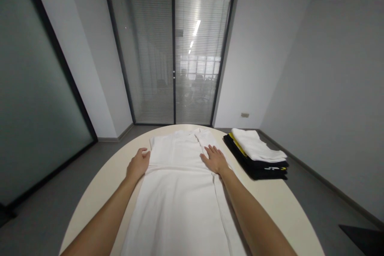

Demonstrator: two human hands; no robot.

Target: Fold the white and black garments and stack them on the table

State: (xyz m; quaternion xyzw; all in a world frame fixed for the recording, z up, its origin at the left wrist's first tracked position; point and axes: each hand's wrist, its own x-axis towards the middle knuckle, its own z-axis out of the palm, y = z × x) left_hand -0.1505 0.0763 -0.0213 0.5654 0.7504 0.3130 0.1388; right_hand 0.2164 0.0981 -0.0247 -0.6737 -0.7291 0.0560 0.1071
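A white garment (pixel 180 204), most likely a T-shirt, lies lengthwise on the table in front of me. Its sides are folded inward, with a crease running across it at hand level and a folded strip along the right. My right hand (pixel 215 161) rests flat on its right side, fingers spread. At the left edge, my left hand (pixel 138 165) stands on its side against the cloth, fingers loosely bent and thumb apart from them. No cloth shows pinched in it, though its lower fingers are hidden.
The round cream table (pixel 105 184) carries a stack of folded black clothes (pixel 255 170) at the right, with a yellow piece (pixel 237 144) and a white folded garment (pixel 256 146) on top. Glass doors with blinds (pixel 150 60) stand beyond. A dark object (pixel 364 240) shows at lower right.
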